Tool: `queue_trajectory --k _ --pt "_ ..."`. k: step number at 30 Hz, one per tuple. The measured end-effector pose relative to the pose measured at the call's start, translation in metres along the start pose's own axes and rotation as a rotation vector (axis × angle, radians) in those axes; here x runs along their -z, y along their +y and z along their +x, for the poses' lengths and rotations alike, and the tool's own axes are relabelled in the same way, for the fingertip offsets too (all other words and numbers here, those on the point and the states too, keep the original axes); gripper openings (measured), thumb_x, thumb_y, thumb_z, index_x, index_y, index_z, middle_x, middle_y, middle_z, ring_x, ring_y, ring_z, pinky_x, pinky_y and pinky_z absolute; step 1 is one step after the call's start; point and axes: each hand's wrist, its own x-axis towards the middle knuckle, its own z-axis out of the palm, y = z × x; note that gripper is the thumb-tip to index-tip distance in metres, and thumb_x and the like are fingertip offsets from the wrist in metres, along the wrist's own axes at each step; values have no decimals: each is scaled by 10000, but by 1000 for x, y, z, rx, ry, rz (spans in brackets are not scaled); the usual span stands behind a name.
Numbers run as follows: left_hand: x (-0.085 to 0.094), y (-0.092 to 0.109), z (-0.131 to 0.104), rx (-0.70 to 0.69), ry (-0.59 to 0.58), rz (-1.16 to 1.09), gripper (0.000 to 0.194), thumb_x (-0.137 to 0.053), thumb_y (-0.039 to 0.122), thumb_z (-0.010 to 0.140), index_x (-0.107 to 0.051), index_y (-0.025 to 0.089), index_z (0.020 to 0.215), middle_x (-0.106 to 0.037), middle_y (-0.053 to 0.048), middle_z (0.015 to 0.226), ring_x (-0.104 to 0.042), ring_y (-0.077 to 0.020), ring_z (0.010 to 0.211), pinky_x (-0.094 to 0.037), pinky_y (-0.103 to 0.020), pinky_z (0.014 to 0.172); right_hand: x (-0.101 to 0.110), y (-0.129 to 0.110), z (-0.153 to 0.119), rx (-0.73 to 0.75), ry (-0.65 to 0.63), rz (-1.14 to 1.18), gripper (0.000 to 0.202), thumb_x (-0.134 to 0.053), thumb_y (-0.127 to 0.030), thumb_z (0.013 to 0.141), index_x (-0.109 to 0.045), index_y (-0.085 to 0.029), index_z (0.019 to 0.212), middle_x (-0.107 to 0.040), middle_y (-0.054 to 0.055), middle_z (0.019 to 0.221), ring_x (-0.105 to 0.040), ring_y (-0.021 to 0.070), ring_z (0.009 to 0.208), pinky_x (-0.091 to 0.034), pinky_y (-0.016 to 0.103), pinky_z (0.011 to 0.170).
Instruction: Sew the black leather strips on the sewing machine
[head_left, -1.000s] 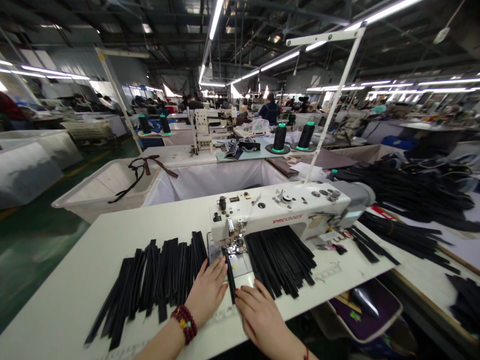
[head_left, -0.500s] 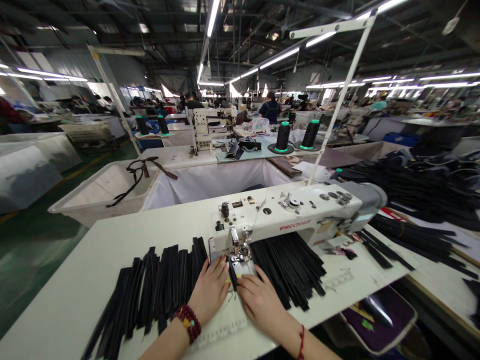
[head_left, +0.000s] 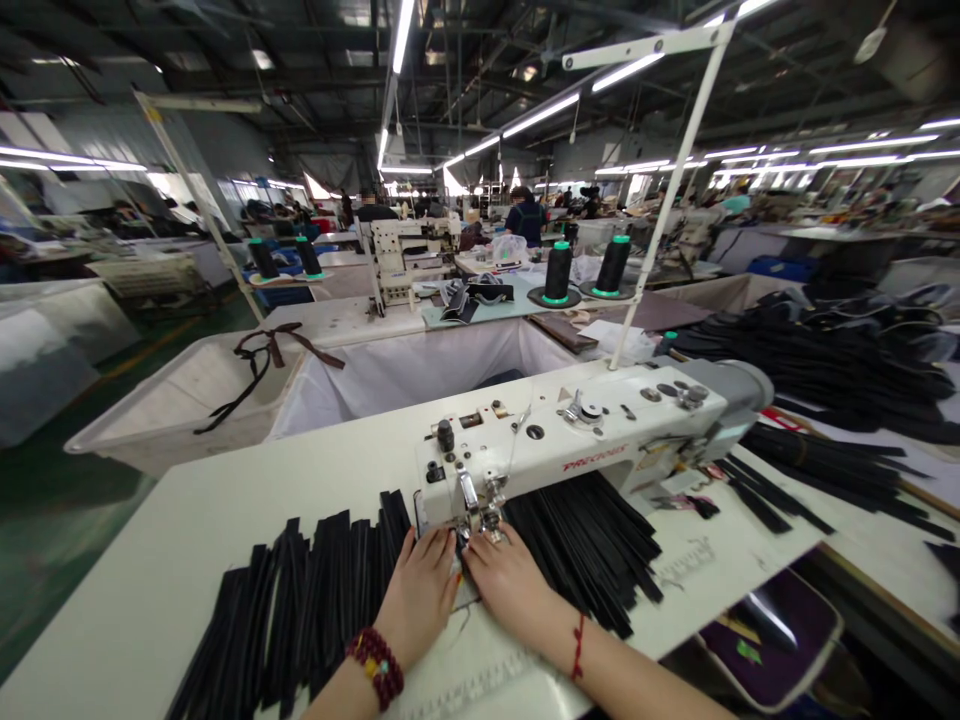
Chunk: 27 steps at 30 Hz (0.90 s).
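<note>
My left hand point(head_left: 424, 590) lies nearly flat on the bed of a white sewing machine point(head_left: 555, 430), left of the needle area, its fingers stretched forward. Close by on the right, my right hand point(head_left: 510, 580) has its fingers drawn together just under the presser foot point(head_left: 474, 515), at a narrow black strip point(head_left: 459, 562). Most of that strip is hidden by my fingers and the foot. Beside my left hand lies a row of black strips point(head_left: 322, 590); another bundle of black strips point(head_left: 592, 545) fans out under the machine arm.
Behind the table stand a white cloth-lined bin point(head_left: 390, 370) and another sewing machine point(head_left: 397, 260). Black thread cones point(head_left: 557, 272) are beyond a white upright pole point(head_left: 667, 210). A dark fabric pile point(head_left: 832, 370) occupies the right. A co-worker point(head_left: 525, 216) is farther back.
My right hand has moved forward and left, closer to the presser foot and my left hand. Less of the strip between them shows. The whole view has shifted slightly.
</note>
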Motion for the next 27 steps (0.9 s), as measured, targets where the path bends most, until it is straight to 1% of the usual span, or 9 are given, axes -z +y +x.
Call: queue_trajectory --k 4,7,9,11,14,17,21,24,27 --pt "2 1 2 5 -25 15 403 -445 207 941 -583 104 1306 -628 -166 1352 -532 -321 1292 -368 -592 1113 -1 -4 8 -33 -1 -8 167 -608 -95 923 -666 -119 1078 -681 111 1097 -617 252 1025 -410 436 1009" --pt "3 1 3 8 -32 16 414 -452 219 938 -576 104 1316 -624 -170 1355 -528 -326 1296 -362 -597 1114 8 -10 0 -54 3 -11 167 -603 -95 920 -659 -132 1073 -673 103 1079 -603 250 1021 -401 432 1010" --pt "3 1 3 16 -28 13 418 -468 220 930 -575 120 1322 -626 -164 1356 -525 -323 1301 -358 -591 1118 15 -17 -15 -61 5 5 179 -606 -105 908 -652 -152 1074 -668 86 1032 -597 241 982 -405 421 996" --pt "3 2 2 30 -25 10 424 -480 217 923 -573 132 1328 -624 -158 1360 -517 -318 1310 -350 -579 1125 21 -24 -35 -70 30 64 240 -601 -107 888 -635 -175 1116 -658 71 1016 -586 231 964 -400 406 996" --pt "4 5 2 60 -27 4 433 -478 220 926 -565 124 1339 -618 -164 1365 -497 -317 1330 -333 -569 1134 22 -33 -65 -71 140 200 325 -572 -102 860 -600 -201 1168 -645 60 1065 -571 218 983 -372 396 1027" --pt "5 8 2 73 -23 -7 421 -464 241 942 -571 141 1336 -620 -154 1365 -486 -308 1342 -316 -561 1144 20 -37 -83 -47 219 271 344 -525 -78 847 -582 -205 1161 -636 61 1099 -561 216 1013 -340 412 1063" --pt "7 10 2 81 -24 -11 419 -449 244 954 -573 125 1336 -607 -155 1384 -478 -302 1348 -304 -558 1151 19 -40 -86 -56 197 301 345 -507 -55 849 -572 -208 1152 -628 54 1097 -554 206 1030 -315 430 1101" --pt "8 10 3 82 -26 -6 430 -444 230 947 -565 113 1343 -600 -159 1392 -473 -300 1350 -303 -555 1150 19 -40 -86 -74 195 325 305 -548 -77 854 -580 -221 1121 -624 44 1101 -551 203 1034 -328 427 1104" --pt "7 11 2 82 -12 -10 430 -438 231 946 -565 120 1341 -613 -158 1373 -480 -299 1344 -309 -555 1145 20 -41 -87 -81 182 349 306 -541 -63 846 -583 -224 1103 -620 43 1110 -549 206 1037 -343 429 1099"
